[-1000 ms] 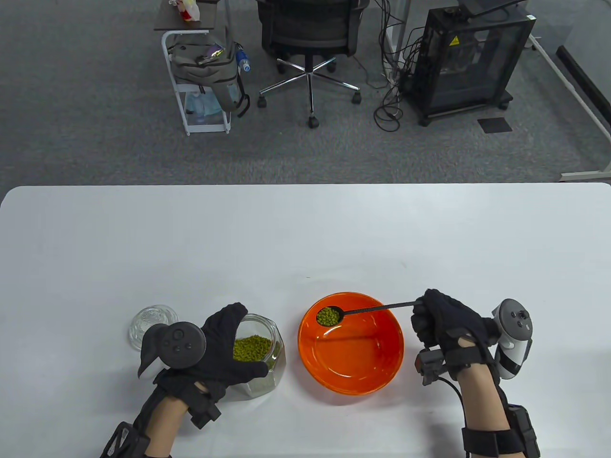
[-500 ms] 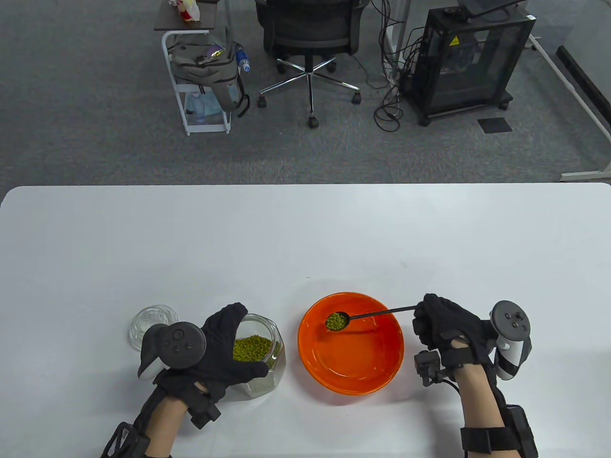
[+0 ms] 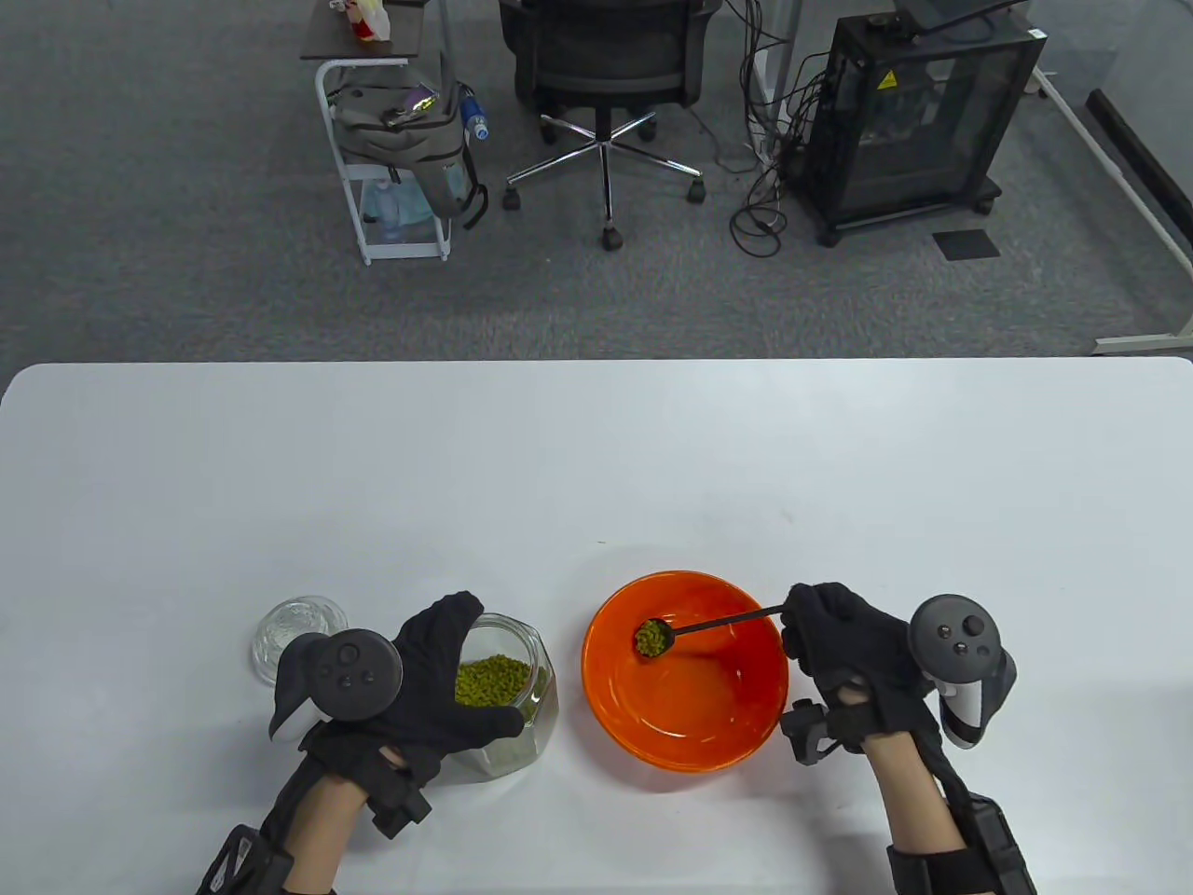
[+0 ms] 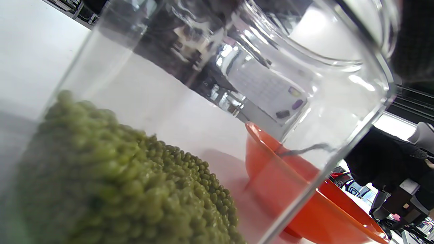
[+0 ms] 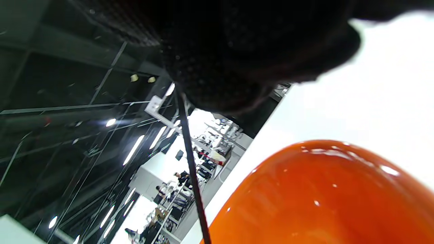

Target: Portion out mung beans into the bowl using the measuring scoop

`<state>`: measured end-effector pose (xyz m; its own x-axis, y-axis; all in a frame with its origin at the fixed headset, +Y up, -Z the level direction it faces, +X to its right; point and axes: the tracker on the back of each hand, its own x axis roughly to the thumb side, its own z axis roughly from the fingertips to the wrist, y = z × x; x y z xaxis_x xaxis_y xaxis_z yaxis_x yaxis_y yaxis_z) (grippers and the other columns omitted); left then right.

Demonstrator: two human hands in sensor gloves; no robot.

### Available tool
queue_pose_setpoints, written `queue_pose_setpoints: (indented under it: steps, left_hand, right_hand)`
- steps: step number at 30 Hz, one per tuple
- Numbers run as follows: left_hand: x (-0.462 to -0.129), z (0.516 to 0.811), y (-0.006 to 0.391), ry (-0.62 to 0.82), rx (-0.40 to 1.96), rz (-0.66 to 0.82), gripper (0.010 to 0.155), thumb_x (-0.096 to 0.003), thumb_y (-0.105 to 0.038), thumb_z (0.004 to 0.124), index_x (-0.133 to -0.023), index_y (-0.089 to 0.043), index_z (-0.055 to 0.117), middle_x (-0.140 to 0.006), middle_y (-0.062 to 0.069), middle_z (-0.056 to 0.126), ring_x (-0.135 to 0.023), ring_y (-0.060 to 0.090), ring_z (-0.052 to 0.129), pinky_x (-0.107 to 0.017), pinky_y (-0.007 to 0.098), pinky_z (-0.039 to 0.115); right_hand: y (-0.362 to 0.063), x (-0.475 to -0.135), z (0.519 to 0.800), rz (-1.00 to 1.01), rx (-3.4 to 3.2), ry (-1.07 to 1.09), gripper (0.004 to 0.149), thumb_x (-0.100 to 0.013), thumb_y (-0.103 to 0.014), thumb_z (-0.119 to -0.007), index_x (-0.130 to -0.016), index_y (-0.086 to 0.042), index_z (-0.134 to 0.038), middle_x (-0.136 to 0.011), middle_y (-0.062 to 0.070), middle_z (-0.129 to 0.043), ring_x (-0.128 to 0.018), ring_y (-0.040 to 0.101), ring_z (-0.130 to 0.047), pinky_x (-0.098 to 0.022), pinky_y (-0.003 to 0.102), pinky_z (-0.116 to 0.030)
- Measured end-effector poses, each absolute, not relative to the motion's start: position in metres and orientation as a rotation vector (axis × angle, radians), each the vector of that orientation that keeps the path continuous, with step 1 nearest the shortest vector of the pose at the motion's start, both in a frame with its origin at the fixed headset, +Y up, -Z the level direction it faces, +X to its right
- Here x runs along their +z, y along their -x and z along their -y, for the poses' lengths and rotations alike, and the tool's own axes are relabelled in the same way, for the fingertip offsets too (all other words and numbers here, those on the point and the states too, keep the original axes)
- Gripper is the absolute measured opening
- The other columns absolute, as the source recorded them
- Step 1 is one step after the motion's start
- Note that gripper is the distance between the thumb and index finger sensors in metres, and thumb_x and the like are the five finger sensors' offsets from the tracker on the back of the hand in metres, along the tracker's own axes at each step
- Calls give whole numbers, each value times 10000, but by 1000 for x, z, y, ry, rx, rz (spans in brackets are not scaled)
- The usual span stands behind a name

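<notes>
The right hand [image 3: 853,648] is pinching the far end of the black measuring scoop [image 3: 708,626], fingers curled around its handle. The handle is running toward 8 o'clock, and its bean-filled cup is hanging inside the orange bowl [image 3: 736,736]. The left hand [image 3: 424,685] is gripping the glass jar [image 3: 522,695] of mung beans [image 3: 491,679].

Mung beans in jar [image 3: 491,679]: lying as a green heap in the bottom of a clear faceted glass jar [image 3: 522,695], mouth open, standing left of the bowl.
Measuring scoop [image 3: 694,627]: black, thin long handle, small round cup; hanging over the bowl's left half, cup tilting.
Beans in scoop [image 3: 651,638]: filling the cup, green.
Bowl [image 3: 757,690]: glossy orange, round, sitting upright on the white table, interior showing no beans.
</notes>
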<state>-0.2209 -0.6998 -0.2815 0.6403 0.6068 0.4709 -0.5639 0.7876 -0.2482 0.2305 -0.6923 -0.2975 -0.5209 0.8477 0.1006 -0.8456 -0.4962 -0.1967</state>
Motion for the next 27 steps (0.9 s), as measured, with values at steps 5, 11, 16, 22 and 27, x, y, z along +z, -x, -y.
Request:
queue_pose_setpoints:
  steps: [5, 11, 16, 22, 27]
  left_hand:
    - [-281, 700, 221, 81, 667, 567, 1246, -390, -829, 880, -1096, 16, 297, -1138, 321, 397, -1026, 610, 555, -722, 741, 540]
    - [-281, 700, 221, 81, 668, 567, 1248, -391, -827, 881, -1096, 20, 296, -1139, 323, 394, -1025, 612, 554, -721, 742, 539]
    - [-281, 700, 221, 81, 667, 567, 1247, -389, -828, 880, -1096, 17, 297, -1138, 323, 395, -1024, 613, 555, -720, 742, 540]
    - [-281, 700, 221, 81, 667, 568, 1247, -390, -830, 878, -1096, 17, 296, -1138, 323, 394, -1025, 612, 554, -720, 741, 540]
    - [-281, 700, 221, 81, 667, 568, 1244, -392, -827, 878, -1096, 17, 296, -1138, 323, 393, -1025, 612, 554, -720, 741, 540]
  right_hand:
    - [-211, -285, 674, 420, 2263, -185, 438, -481, -465, -788, -660, -99, -948, -436, 96, -1056, -230, 227, -1010, -182, 342, -876]
    - [-198, -273, 661, 555, 2353, -372, 437, -476, -468, -784, -696, -124, -937, -491, 103, -1044, -281, 249, -1003, -222, 361, -869]
    - [-192, -264, 652, 668, 2413, -488, 438, -474, -470, -773, -713, -136, -927, -523, 107, -1035, -303, 267, -1000, -240, 379, -863]
    - [-184, -254, 646, 767, 2461, -693, 439, -458, -470, -770, -731, -159, -918, -565, 108, -1023, -342, 287, -994, -271, 401, -856]
    - [-178, -244, 641, 885, 2505, -804, 439, -446, -469, -767, -738, -176, -913, -587, 106, -1016, -360, 290, -993, -287, 409, -853]
